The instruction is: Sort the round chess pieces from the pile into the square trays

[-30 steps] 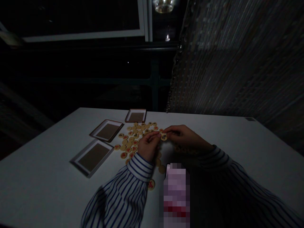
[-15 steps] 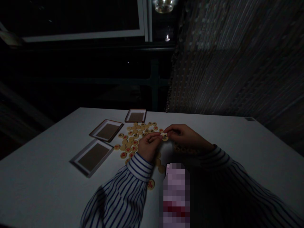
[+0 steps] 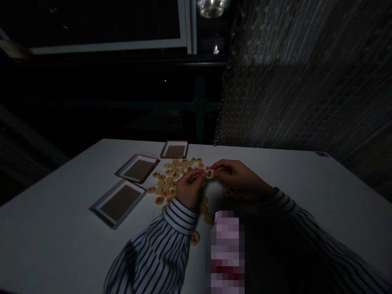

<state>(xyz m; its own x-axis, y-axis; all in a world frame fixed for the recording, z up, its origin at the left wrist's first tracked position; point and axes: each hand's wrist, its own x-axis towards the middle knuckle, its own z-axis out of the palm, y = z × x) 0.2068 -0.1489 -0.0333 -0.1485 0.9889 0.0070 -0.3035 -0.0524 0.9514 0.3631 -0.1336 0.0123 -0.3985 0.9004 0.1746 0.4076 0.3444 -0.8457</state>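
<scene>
Between the fingertips of my left hand (image 3: 190, 185) and my right hand (image 3: 228, 172) is a round Chinese chess piece (image 3: 210, 174) with a dark character on its face. Both hands pinch it from opposite sides, raised over the table. Many more chess pieces (image 3: 166, 185) lie spread to the left and behind my left hand, some with red or dark characters, some with plain faces up. A row of pieces (image 3: 237, 192) sits in shadow under my right wrist. One red-marked piece (image 3: 194, 238) lies beside my left sleeve.
Three shallow box parts (image 3: 118, 204), (image 3: 137, 168), (image 3: 174, 150) stand on the left and back of the white table (image 3: 61, 212). A pixelated pinkish object (image 3: 226, 249) lies in front of me. A bead curtain (image 3: 300, 81) hangs behind on the right.
The chess piece between my fingers has shifted slightly left and up, and its character appears turned. My hands have moved only a little.
</scene>
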